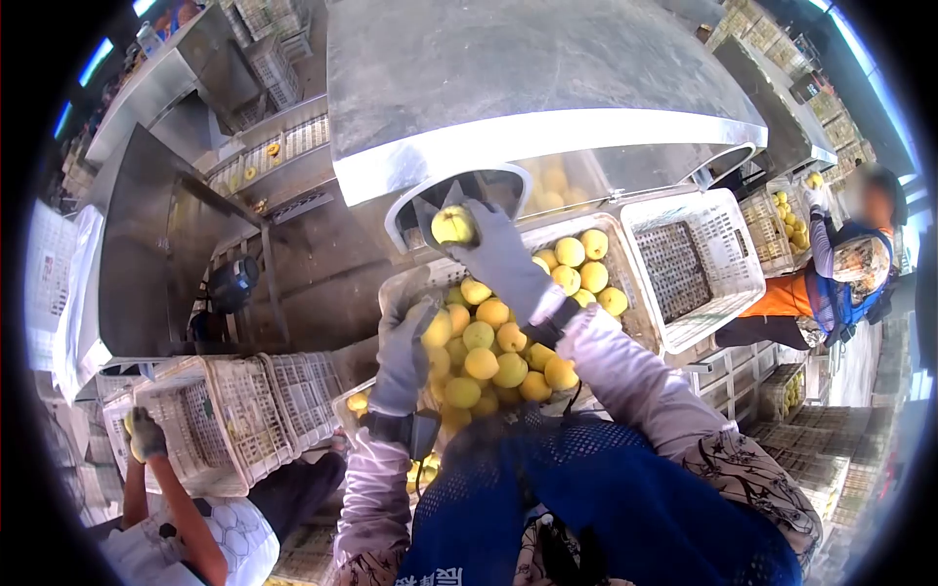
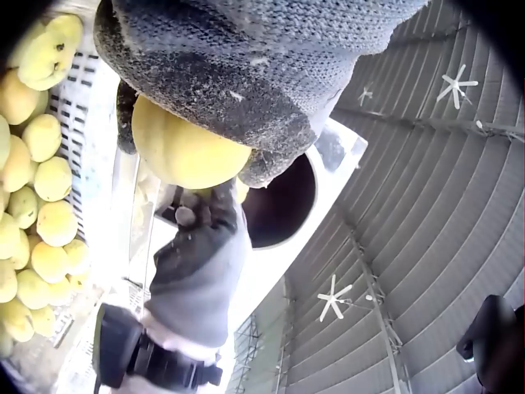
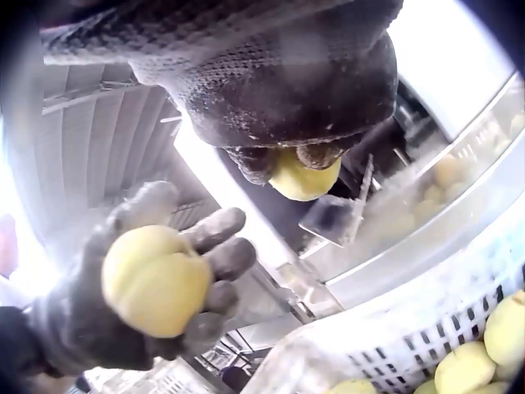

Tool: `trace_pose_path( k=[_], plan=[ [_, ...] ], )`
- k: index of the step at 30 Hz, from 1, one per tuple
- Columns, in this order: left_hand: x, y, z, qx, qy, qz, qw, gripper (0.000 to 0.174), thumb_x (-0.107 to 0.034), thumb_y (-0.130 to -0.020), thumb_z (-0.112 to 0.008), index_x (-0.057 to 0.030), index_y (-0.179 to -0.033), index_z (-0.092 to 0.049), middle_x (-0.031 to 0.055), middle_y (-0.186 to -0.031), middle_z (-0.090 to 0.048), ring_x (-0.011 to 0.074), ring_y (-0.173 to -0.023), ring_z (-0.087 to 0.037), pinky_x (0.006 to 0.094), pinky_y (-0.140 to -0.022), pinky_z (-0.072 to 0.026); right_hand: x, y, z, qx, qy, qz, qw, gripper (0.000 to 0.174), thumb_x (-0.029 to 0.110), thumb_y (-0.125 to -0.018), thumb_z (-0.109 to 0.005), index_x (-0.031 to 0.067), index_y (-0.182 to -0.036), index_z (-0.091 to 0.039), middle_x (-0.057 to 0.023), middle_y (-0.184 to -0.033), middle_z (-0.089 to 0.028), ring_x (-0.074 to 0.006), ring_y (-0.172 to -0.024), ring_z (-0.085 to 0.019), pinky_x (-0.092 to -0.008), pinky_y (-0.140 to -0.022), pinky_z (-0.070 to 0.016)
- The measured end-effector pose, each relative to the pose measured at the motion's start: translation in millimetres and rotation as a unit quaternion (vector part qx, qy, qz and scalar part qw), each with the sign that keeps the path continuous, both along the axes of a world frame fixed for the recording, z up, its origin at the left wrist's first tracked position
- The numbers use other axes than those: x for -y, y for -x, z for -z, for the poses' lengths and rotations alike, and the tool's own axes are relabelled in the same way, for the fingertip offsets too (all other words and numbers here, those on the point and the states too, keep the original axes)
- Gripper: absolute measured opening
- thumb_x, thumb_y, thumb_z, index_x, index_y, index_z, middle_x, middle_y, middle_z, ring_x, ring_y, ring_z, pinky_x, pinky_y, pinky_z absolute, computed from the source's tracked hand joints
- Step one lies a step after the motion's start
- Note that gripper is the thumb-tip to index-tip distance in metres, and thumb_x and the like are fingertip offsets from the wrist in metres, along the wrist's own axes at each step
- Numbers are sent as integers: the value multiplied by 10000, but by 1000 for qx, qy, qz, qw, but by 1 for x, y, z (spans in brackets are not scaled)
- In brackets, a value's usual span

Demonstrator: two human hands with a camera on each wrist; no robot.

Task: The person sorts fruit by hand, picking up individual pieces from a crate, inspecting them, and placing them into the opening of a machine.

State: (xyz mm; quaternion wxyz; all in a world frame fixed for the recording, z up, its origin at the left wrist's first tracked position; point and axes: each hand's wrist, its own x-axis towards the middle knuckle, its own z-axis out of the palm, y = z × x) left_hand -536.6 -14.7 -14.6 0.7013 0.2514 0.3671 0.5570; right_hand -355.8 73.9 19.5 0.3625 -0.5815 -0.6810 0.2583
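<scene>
My gloved right hand (image 1: 503, 259) holds a yellow peach (image 1: 452, 226) in front of the round opening (image 1: 489, 186) in the steel machine. In the right wrist view its fingertips curl over that peach (image 3: 305, 175). Lower and to the left, my gloved left hand (image 1: 399, 363) grips a second yellow peach (image 2: 189, 148) against its palm. That fruit's crease faces the right wrist camera. Beneath both hands stands a white plastic crate (image 1: 633, 256) filled with loose yellow peaches (image 1: 479, 335).
A second white crate (image 1: 738, 283) adjoins on the right. More crates (image 1: 230, 415) stand at the left beside another person's gloved hand (image 1: 147, 435). Someone in an orange and blue outfit (image 1: 796, 293) works at the far right. The machine's metal top (image 1: 528, 78) extends ahead.
</scene>
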Motion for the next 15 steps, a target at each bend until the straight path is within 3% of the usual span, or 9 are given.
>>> trace_pose_path(
  k=[2,4,6,9,10,11,12,14,15],
  plan=[
    [13,4,5,-11,18,1,1000,407,24,-962,-622,-16,-1367,-626,77,-1200,-707,146,-1064,-668,279,-963,-544,-22,7,26,-1,-13,-34,999,648,238,-832,-823,2,-1369,-545,-294,-1274,-585,-470,-1193,-584,-509,-1002,-508],
    [30,10,12,-25,54,-8,998,407,15,-974,-612,9,-1381,-611,96,-1228,-707,160,-1077,-682,277,-951,-559,-31,17,35,26,-54,49,997,591,205,-807,-831,-39,-1287,-588,-314,-1283,-594,-489,-1119,-614,-499,-984,-516],
    [47,17,22,-43,66,-6,997,409,8,-977,-608,19,-1386,-604,103,-1228,-708,169,-1094,-681,290,-971,-554,-38,21,30,29,-28,50,998,585,193,-811,-823,-41,-1289,-582,-321,-1290,-582,-500,-1118,-613,-500,-968,-523],
    [54,19,27,-77,47,1,996,409,-17,-988,-595,31,-1394,-596,113,-1233,-709,185,-1115,-680,313,-998,-547,-44,24,15,64,-8,46,997,590,295,-895,-753,-50,-1333,-558,-300,-1257,-600,-484,-1155,-608,-515,-974,-526],
    [57,18,26,-94,14,3,996,406,-34,-997,-586,31,-1398,-594,116,-1236,-708,192,-1119,-680,324,-1005,-546,-50,24,2,49,34,50,997,564,314,-904,-751,-54,-1298,-587,-299,-1221,-623,-472,-1135,-627,-513,-957,-535],
    [54,21,26,-44,51,11,998,386,-74,-1021,-560,34,-1390,-597,131,-1312,-673,197,-1156,-665,326,-1003,-550,-55,23,-11,33,75,53,995,543,333,-913,-750,-59,-1264,-616,-298,-1185,-646,-460,-1115,-646,-511,-939,-544],
    [50,21,25,-44,54,8,998,386,-74,-1021,-560,34,-1390,-597,131,-1312,-673,197,-1156,-665,326,-1003,-550,-55,18,-22,28,13,40,999,516,378,-932,-744,-64,-1186,-661,-283,-1117,-679,-406,-1072,-684,-464,-883,-573],
    [43,20,18,-167,-83,67,980,592,-435,-1110,-408,18,-1490,-433,186,-1382,-623,283,-1202,-653,387,-1030,-556,-38,7,-67,49,165,1,985,587,380,-926,-765,-70,-1268,-605,-270,-1124,-683,-322,-1091,-704,-415,-833,-590],
    [40,14,6,-164,-71,48,983,583,-434,-1109,-411,15,-1480,-441,187,-1375,-619,290,-1207,-648,401,-1032,-559,-15,-3,-52,-150,80,-32,985,693,356,-897,-812,-76,-1355,-522,-267,-1202,-673,-267,-1132,-695,-371,-816,-605]
  ],
)
